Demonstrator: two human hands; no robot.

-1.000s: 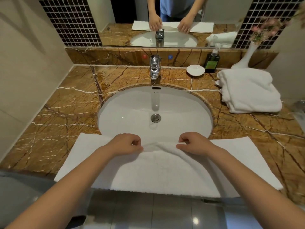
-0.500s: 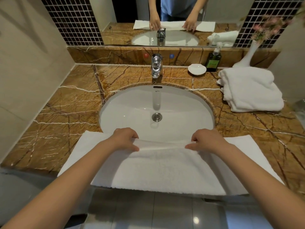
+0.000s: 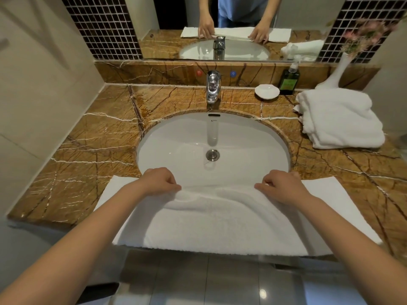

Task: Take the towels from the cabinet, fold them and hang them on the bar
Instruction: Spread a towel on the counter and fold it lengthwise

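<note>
While the towel (image 3: 220,223) lies spread, left hand (image 3: 158,181), right hand (image 3: 280,184) — fingers (image 3: 173,186) curled, apparently pinching its edge.

You have two hands at work, one left hand (image 3: 161,181) and one right hand (image 3: 279,183), and one flat towel (image 3: 220,223) on the single worktop (image 3: 99,139). There is one stack of folded towels (image 3: 339,119), though you cannot count its layers. Count also one basin (image 3: 187,139), one tap (image 3: 213,86), one white dish (image 3: 267,91), one green bottle (image 3: 289,81) and one white vase (image 3: 334,73).
</note>
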